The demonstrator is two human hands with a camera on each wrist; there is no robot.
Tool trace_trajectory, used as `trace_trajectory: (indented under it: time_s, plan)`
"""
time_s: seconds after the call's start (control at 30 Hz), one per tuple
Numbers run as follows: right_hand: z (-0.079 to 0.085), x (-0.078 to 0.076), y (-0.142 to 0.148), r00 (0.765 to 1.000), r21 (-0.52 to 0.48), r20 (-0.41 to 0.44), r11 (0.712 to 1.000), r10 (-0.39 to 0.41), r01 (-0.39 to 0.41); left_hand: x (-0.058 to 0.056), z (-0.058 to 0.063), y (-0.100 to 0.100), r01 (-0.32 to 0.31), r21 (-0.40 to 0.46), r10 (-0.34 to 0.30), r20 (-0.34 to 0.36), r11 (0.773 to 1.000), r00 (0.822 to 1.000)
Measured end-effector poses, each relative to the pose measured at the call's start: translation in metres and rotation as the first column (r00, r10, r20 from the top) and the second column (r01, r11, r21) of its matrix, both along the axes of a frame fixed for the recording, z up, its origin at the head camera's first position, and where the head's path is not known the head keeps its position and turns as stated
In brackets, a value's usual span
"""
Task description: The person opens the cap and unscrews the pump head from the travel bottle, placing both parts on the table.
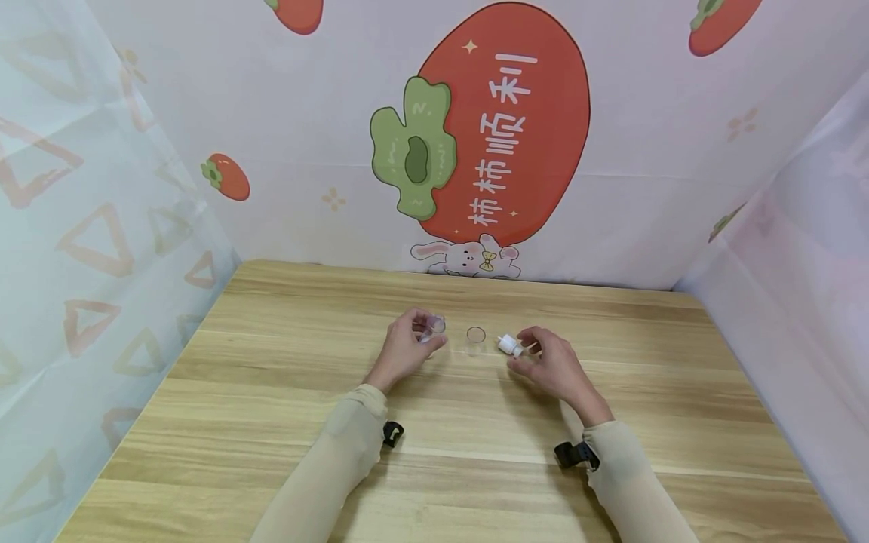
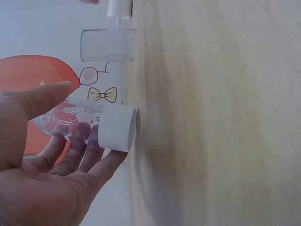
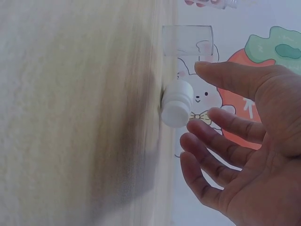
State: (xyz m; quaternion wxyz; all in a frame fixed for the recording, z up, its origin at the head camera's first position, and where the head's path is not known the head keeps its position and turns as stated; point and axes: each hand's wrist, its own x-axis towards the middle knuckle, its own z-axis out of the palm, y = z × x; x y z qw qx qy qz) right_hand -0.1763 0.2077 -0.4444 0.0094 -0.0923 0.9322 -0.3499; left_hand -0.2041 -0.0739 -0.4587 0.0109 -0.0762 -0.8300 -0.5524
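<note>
My left hand (image 1: 405, 347) grips a small clear bottle (image 2: 56, 117) with a white base (image 2: 116, 128), fingers round its far side and thumb at its upper part. The bottle's threaded neck points up, and its base is at the tabletop. In the head view, a clear cylindrical cup (image 1: 476, 345) stands between my hands. A small white pump head (image 1: 509, 345) lies on its side to the right of the cup. Next to it my right hand (image 1: 553, 366) has its fingers spread in a loose curve, apart from the pump head in the right wrist view.
The wooden tabletop (image 1: 462, 467) runs under both arms. At its back edge hangs a fabric sheet (image 1: 305, 219) printed with persimmons and a rabbit. More printed sheets stand at the left and right. Black straps (image 1: 575, 455) sit at both wrists.
</note>
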Motion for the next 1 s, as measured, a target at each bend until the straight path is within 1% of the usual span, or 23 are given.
trace_trajectory:
  time_s: [0.33, 0.57, 1.0]
  plan:
    - [0.0005, 0.0009, 0.0004, 1.000, 0.007, -0.020, 1.000, 0.001, -0.001, -0.0006, -0.0025, 0.0016, -0.020, 0.032, 0.020, 0.013, 0.999, 1.000]
    - [0.0020, 0.0014, 0.0008, 1.000, 0.010, -0.014, 1.000, -0.001, 0.002, -0.0021, -0.0044, 0.0025, -0.034, 0.029, 0.033, 0.018, 0.999, 0.999]
    - [0.0009, 0.0015, 0.0006, 1.000, 0.008, -0.014, 1.000, 0.001, -0.001, -0.0031, -0.0061, 0.0032, -0.037, 0.032, 0.037, 0.019, 0.999, 0.999]
